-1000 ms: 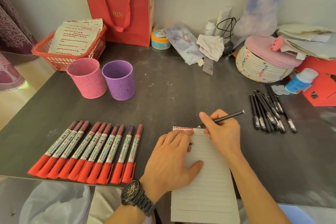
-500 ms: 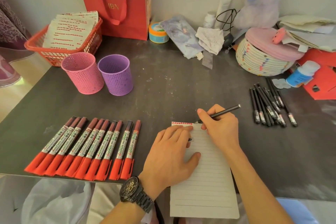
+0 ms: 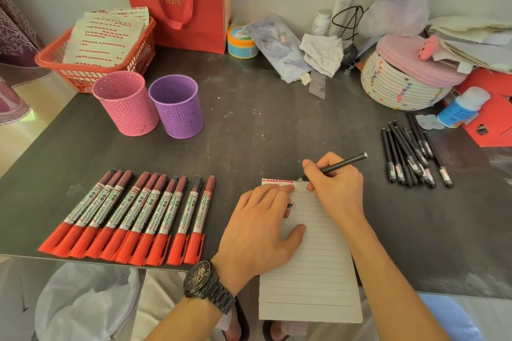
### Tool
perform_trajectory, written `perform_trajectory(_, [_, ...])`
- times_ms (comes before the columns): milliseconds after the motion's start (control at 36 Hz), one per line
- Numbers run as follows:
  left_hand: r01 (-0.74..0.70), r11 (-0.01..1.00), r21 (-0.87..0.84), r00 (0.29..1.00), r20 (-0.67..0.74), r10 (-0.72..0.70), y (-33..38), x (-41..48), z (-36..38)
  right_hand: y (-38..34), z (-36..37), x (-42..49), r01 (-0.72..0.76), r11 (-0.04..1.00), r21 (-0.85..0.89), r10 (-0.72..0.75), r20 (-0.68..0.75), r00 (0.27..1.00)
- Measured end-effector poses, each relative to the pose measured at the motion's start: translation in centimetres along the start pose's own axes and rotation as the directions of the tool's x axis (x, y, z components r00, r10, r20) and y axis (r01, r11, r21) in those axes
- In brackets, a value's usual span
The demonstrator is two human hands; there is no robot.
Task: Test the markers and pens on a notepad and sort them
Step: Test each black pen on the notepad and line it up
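My right hand [image 3: 338, 188] grips a thin black pen [image 3: 343, 163], its tip touching the top line of the lined notepad [image 3: 307, 271], just right of a row of red marks. My left hand [image 3: 260, 227] lies flat on the notepad's left half and presses it down; a small dark cap end pokes out by its fingers. Several red-capped markers [image 3: 133, 216] lie in a neat row at the left. To the right, several black pens [image 3: 412, 158] lie in a loose pile. A pink cup [image 3: 126, 102] and a purple cup [image 3: 177, 106] stand further back on the left.
A red basket [image 3: 55, 61] of marked sheets and a red gift bag [image 3: 180, 0] stand at the back left. A woven basket [image 3: 399, 86], a blue bottle [image 3: 460, 108], red card and papers crowd the back right. The notepad overhangs the table's front edge.
Both hands keep the same pose, with the pen tip staying at the top of the page. Only my view has shifted slightly.
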State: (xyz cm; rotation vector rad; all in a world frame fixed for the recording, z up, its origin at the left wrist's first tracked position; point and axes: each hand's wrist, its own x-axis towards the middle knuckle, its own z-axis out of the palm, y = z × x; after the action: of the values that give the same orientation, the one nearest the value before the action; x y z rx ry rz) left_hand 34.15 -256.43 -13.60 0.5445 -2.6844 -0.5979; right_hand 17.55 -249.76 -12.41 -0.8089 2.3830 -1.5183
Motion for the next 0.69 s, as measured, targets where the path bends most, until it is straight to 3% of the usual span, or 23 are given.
perform_trajectory(694, [0.003,1.000,-0.004,1.000,0.008,-0.003,0.12,0.11,-0.24,0.01,-0.16,0.02,0.011,0.999,-0.031,-0.012,-0.007,1.000])
